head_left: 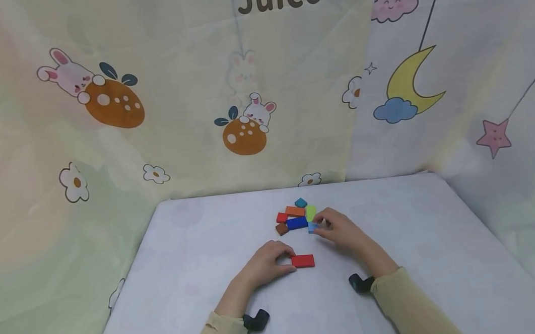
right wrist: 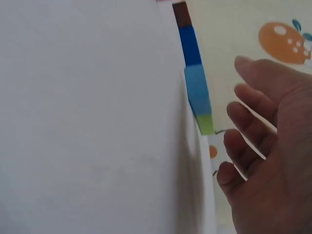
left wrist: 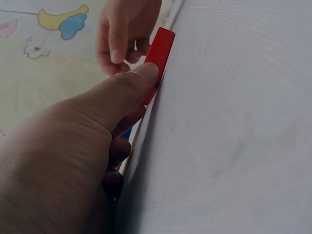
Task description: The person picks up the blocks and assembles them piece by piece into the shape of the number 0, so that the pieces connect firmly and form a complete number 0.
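My left hand (head_left: 269,264) pinches the left end of a flat red block (head_left: 303,261) low on the table. In the left wrist view the thumb lies along that red block (left wrist: 161,48). Beyond it my right hand (head_left: 342,230) hovers by a light blue block (head_left: 312,227), fingers loosely bent. The right wrist view shows a gap between this right hand (right wrist: 273,126) and the light blue block (right wrist: 197,87). Beside that block lie a dark blue block (head_left: 296,223) and a yellow-green block (head_left: 311,213).
An orange block (head_left: 295,211), a small red block (head_left: 282,217), a brown block (head_left: 282,229) and a teal block (head_left: 300,203) complete the cluster on the white table (head_left: 199,241). A printed curtain (head_left: 177,91) hangs behind the table's far edge.
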`<state>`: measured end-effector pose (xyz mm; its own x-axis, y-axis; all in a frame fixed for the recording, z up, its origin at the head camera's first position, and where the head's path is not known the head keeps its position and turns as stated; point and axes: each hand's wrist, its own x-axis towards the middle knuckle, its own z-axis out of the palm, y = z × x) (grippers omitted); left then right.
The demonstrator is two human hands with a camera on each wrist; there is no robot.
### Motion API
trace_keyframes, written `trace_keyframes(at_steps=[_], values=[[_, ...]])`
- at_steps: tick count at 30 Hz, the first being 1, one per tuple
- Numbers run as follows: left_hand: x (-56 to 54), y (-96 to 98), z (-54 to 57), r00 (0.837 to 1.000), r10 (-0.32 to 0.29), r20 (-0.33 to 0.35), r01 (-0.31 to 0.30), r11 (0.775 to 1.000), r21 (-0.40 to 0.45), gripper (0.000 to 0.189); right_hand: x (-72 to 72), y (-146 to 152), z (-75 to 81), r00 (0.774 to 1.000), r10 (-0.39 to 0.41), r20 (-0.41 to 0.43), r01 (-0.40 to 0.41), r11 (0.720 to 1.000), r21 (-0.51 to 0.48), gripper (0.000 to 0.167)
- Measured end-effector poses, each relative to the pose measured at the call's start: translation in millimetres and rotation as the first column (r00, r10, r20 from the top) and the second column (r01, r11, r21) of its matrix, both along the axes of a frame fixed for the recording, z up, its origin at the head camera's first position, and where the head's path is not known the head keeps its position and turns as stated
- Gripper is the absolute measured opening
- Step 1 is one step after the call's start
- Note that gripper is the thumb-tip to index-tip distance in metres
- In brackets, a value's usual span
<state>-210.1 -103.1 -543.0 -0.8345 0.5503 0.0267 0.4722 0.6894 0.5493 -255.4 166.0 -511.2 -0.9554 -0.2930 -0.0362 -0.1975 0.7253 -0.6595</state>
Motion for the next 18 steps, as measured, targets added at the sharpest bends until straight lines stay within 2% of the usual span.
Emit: trace_keyframes(at_steps=[3, 6, 11, 18], values=[[0.1, 0.3, 0.3, 1.0, 0.005, 0.011, -0.005, 1.0, -0.001, 0.034, -11.0, 5.0, -5.9, 0.999, -0.051, 0.01, 0.051, 0.999, -0.001, 0.036], [0.1, 0.8, 0.5, 1.0, 0.004, 0.017, -0.004, 1.0, -0.002, 0.034, -17.2, 9.6, -12.6, 0.998, -0.05, 0.045, 0.05, 0.999, -0.013, 0.039], [-0.2, 1.7, 1.9, 1.0, 0.004, 0.007, -0.004, 1.0, -0.002, 0.033, -19.2, 11.3, -17.4, 0.997, -0.041, 0.07, 0.044, 0.999, -0.031, 0.034], [1.0, 0.9, 2.4, 1.0, 0.012, 0.012, -0.012, 1.0, 0.007, 0.034, -19.8, 11.6, -20.4, 0.999, -0.013, 0.032, 0.014, 0.999, -0.033, 0.027]])
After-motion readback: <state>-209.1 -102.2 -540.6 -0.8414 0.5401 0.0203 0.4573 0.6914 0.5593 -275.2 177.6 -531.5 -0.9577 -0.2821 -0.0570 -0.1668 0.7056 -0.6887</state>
